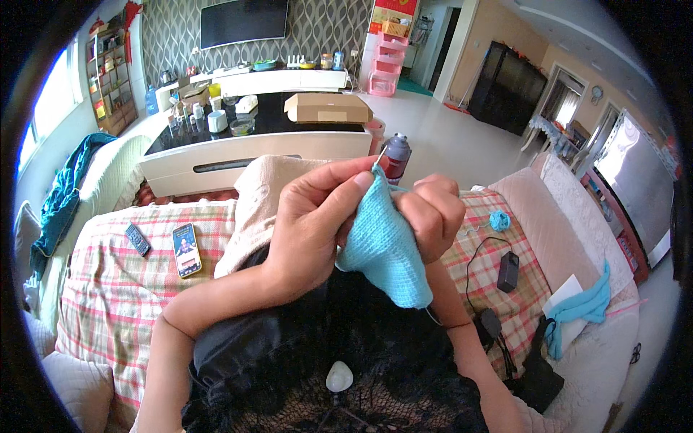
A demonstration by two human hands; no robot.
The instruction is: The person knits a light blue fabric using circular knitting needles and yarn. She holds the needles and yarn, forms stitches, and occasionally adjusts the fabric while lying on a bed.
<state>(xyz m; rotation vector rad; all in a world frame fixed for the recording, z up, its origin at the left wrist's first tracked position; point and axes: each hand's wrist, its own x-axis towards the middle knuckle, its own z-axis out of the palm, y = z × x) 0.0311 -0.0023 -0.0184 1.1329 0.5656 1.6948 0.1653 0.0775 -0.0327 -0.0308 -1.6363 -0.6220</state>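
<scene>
A turquoise knitted piece point(381, 243) hangs in front of my chest, narrow at the top and wider below. My left hand point(308, 222) pinches its upper tip between thumb and index finger. A thin needle or hook point(382, 155) pokes up there; most of its shaft is hidden. Against the piece's right side, my right hand point(433, 214) is curled with its knuckles up, gripping the fabric; its fingertips are largely hidden. A short strand of turquoise yarn shows between the tip and my right hand.
On the plaid sofa cover point(119, 292) at left lie a remote control point(137, 239) and a lit smartphone point(187, 250). To the right are a turquoise yarn ball point(499, 220), a black adapter point(508, 271) with cables and a turquoise cloth point(587, 308). Ahead stand a thermos-like bottle point(398, 154) and a coffee table point(260, 157).
</scene>
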